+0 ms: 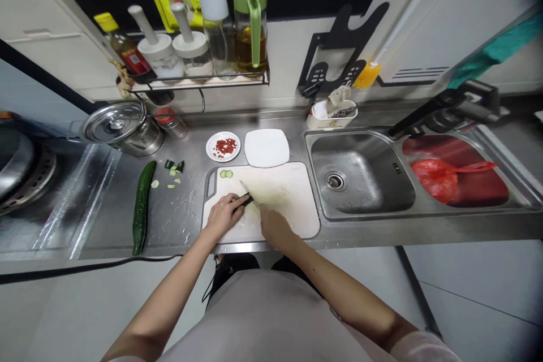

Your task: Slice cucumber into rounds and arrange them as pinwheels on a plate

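A white cutting board point(297, 192) with a grey edge lies on the steel counter. My left hand point(224, 216) is closed on a piece of cucumber point(247, 200), pressing it to the board; most of it is hidden by the fingers. In my right hand point(275, 227) a knife point(248, 191) is gripped, its blade slanting up and left against the cucumber piece. Two or so cucumber slices point(226, 173) rest at the board's upper left. Left of the board lies a long whole cucumber point(143, 206), with cucumber scraps point(173, 166) near it.
Behind the board stand a plate of chopped red bits point(223, 147) and a white square plate point(267, 147). A lidded pot point(123, 127) is at back left. To the right is a double sink point(360, 175), with a red plastic bag point(436, 178) in its right basin. Overhead hangs a condiment rack point(199, 82).
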The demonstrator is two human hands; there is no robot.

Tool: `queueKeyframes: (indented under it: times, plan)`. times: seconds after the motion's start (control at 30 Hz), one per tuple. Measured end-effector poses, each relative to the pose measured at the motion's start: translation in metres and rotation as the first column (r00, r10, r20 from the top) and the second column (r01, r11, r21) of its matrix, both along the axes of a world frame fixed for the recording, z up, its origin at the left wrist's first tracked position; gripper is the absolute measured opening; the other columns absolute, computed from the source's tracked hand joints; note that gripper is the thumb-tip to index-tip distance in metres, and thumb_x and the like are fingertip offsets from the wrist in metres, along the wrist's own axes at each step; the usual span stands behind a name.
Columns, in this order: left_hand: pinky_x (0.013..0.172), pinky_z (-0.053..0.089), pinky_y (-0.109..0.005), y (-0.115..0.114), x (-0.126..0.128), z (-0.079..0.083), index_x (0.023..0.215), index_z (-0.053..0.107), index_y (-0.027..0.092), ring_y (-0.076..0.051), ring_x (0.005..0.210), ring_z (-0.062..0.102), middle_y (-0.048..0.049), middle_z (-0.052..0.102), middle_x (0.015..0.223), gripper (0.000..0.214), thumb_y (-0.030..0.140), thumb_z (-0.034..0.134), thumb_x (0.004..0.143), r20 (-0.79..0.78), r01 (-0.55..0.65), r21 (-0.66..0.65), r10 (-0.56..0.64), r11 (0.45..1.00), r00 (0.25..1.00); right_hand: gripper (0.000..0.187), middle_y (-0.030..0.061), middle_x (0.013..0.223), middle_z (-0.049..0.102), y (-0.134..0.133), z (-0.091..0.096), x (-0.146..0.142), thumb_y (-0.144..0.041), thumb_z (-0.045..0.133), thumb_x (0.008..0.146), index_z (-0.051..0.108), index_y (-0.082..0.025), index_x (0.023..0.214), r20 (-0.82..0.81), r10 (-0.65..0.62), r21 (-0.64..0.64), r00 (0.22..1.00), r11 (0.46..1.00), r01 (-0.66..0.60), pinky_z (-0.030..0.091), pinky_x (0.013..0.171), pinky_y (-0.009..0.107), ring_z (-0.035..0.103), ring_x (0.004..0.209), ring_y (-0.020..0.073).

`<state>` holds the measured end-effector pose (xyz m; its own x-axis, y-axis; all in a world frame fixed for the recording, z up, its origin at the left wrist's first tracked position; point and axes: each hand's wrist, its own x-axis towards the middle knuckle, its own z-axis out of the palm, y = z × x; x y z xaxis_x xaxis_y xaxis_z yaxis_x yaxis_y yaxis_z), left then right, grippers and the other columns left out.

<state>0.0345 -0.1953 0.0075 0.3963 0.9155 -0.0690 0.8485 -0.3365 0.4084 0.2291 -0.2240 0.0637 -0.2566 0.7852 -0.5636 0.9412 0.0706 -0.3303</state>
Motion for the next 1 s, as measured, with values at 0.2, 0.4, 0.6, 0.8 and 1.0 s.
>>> queueKeyframes:
  times: [0.2,0.4,0.6,0.8,1.0]
  plan:
    - [0.085,0.05,-0.027,0.0019,-0.0008,0.0006,0.132,0.059,0.038,-0.017,0.1,0.06,-0.0016,0.062,0.11,0.042,0.029,0.052,0.091,0.022,0.012,-0.006,-0.011,1.0,1.0,0.048,0.018,0.108,0.068,-0.0011,-0.002,0.0007,-0.006,0.035,0.091,0.04,-0.009,0.139,0.018,0.009,-0.007,1.0,1.0,-0.009,0.048,0.083,0.031,0.066,0.102,0.024]
    - [0.085,0.049,-0.027,0.0017,-0.0008,0.001,0.132,0.058,0.038,-0.016,0.099,0.06,-0.0012,0.063,0.11,0.042,0.029,0.051,0.091,0.016,0.005,-0.001,-0.005,1.0,1.0,0.047,0.0172,0.106,0.069,0.0026,0.0046,-0.0018,-0.005,0.035,0.09,0.042,-0.009,0.137,0.021,0.014,-0.025,1.0,1.0,-0.014,0.048,0.083,0.03,0.066,0.102,0.0239]
    - [0.084,0.049,-0.027,0.0025,-0.0027,-0.003,0.132,0.058,0.037,-0.016,0.099,0.06,-0.0011,0.063,0.11,0.041,0.031,0.051,0.092,0.017,0.015,-0.002,-0.015,1.0,1.0,0.045,0.0169,0.108,0.068,0.0026,0.0015,-0.0022,-0.003,0.034,0.089,0.045,-0.009,0.132,0.02,-0.004,-0.034,1.0,0.999,0.004,0.047,0.084,0.031,0.065,0.104,0.0242]
    - [0.082,0.05,-0.026,0.0031,-0.003,-0.0021,0.132,0.059,0.037,-0.016,0.099,0.06,-0.0009,0.063,0.11,0.041,0.031,0.051,0.092,0.025,0.018,-0.008,-0.018,1.0,1.0,0.042,0.0157,0.105,0.069,0.0044,-0.0025,-0.0006,-0.004,0.036,0.089,0.047,-0.01,0.129,0.014,0.002,-0.028,1.0,1.0,-0.001,0.048,0.082,0.03,0.067,0.1,0.0228]
    - [0.082,0.049,-0.026,0.0027,-0.0026,-0.0019,0.131,0.06,0.037,-0.016,0.098,0.06,-0.0005,0.063,0.11,0.04,0.031,0.051,0.092,0.025,0.005,-0.009,-0.005,1.0,1.0,0.042,0.0154,0.105,0.069,0.0053,-0.0039,-0.0025,-0.003,0.036,0.089,0.047,-0.011,0.129,0.011,0.009,-0.012,1.0,1.0,-0.009,0.048,0.082,0.029,0.067,0.1,0.0227]
